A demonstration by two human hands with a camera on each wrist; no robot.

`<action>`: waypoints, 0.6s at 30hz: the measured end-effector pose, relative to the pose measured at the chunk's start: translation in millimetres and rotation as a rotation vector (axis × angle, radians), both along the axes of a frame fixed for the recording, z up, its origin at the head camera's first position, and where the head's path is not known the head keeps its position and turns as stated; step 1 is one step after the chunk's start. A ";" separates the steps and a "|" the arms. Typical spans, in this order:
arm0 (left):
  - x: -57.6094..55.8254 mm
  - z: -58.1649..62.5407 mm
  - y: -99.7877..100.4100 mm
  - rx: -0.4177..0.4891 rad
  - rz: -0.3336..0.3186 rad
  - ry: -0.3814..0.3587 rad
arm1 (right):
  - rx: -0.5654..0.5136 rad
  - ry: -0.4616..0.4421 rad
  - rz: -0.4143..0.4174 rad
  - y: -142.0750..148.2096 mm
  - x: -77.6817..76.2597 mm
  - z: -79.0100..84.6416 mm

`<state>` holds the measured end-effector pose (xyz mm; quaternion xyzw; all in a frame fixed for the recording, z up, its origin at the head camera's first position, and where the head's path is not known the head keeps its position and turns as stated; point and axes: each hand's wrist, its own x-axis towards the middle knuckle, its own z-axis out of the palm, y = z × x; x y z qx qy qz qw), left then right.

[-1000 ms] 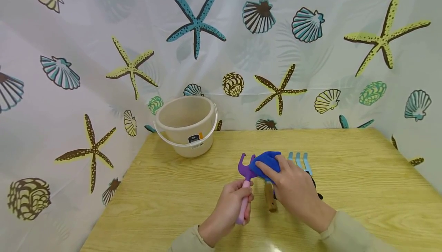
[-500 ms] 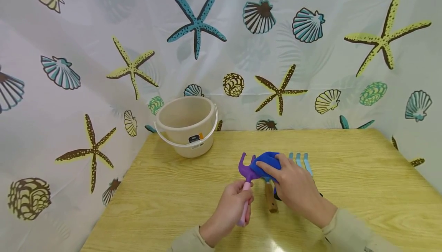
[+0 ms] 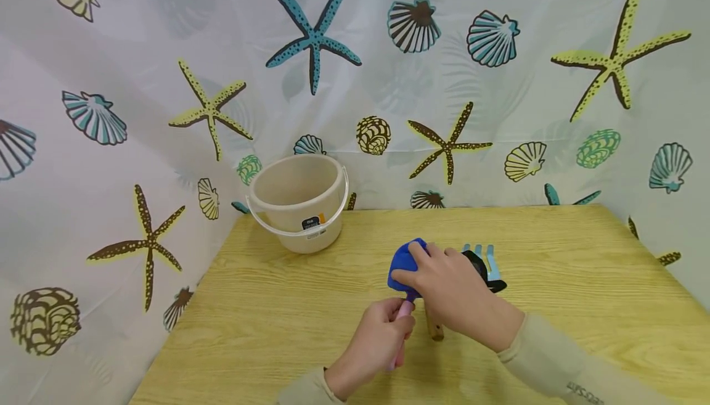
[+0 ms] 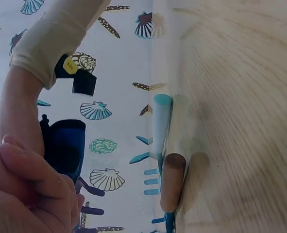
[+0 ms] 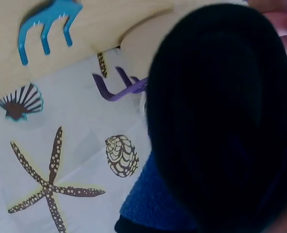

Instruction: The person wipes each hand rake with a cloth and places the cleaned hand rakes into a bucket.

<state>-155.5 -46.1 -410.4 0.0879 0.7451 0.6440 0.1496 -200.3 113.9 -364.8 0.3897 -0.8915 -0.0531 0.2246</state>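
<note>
A: Comparing with the view a second ago: what has changed nearest the camera?

B: The left hand (image 3: 377, 337) has its fingers curled around the pink handle (image 3: 400, 319) of the purple toy rake (image 5: 115, 86), as before. The right hand (image 3: 449, 291) now presses the blue cloth (image 3: 405, 263) fully over the rake head. The purple tines stood clear in the head view earlier; there they are now covered.

A: Meaning for the work in hand?

B: Judged from this, the wiping has advanced from the side of the head onto the tines. The rake is held just above the desk (image 3: 554, 257), in front of the person.

A: State of the right hand's fingers?

B: Bent over the cloth and gripping it against the rake head.

A: What is obscured?

B: The right wrist view is mostly blocked by a dark, blurred mass, with only the purple tines and a teal rake (image 5: 48, 22) showing. In the head view the teal rake (image 3: 482, 260) is partly hidden behind the right hand, and the tool with the wooden handle (image 3: 434, 325) shows only its end. Farther back stands the beige bucket (image 3: 299, 198), against the shell-print curtain (image 3: 499, 84).
</note>
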 end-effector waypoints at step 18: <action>-0.3 3.7 2.5 0.017 0.002 0.021 | -0.001 -0.083 -0.074 -2.1 2.1 14.2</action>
